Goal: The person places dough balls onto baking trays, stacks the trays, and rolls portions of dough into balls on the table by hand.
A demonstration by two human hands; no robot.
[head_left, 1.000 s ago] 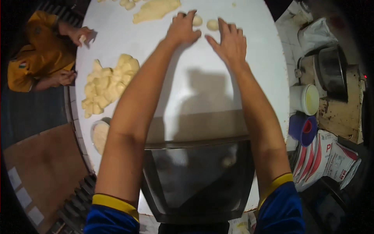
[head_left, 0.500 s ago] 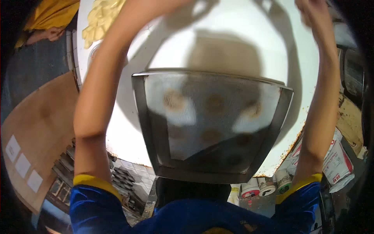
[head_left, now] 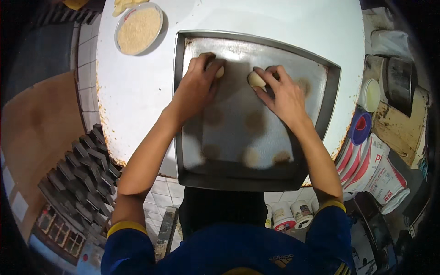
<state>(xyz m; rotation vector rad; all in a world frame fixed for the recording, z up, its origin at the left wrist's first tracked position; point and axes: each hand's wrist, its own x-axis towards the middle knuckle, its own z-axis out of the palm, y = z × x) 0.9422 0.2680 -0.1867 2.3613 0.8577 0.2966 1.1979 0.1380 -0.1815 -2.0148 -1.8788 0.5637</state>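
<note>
A large rectangular metal baking tray (head_left: 183, 181) lies on the white table in front of me, its bottom marked with several brown round stains. Over the tray's far left part, my left hand (head_left: 199, 75) has its fingers closed round a pale dough ball (head_left: 220, 72), mostly hidden by them. To the right of it, my right hand (head_left: 279, 89) grips another pale dough ball (head_left: 256, 80) between thumb and fingers. Both balls are at or just above the tray's bottom; I cannot tell whether they touch it.
A bowl of beige crumbs (head_left: 140, 30) stands at the table's far left, with pale dough pieces (head_left: 126, 5) behind it. The white table (head_left: 133, 101) has rusty edges. Dark metal moulds (head_left: 80, 172) are stacked at lower left. Sacks (head_left: 373, 169) and tubs (head_left: 283, 214) stand beyond the edges.
Both hands came back from the far side of the table and are now over the tray with dough balls. The tray now sits farther from me, and the crumb bowl shows fully.
</note>
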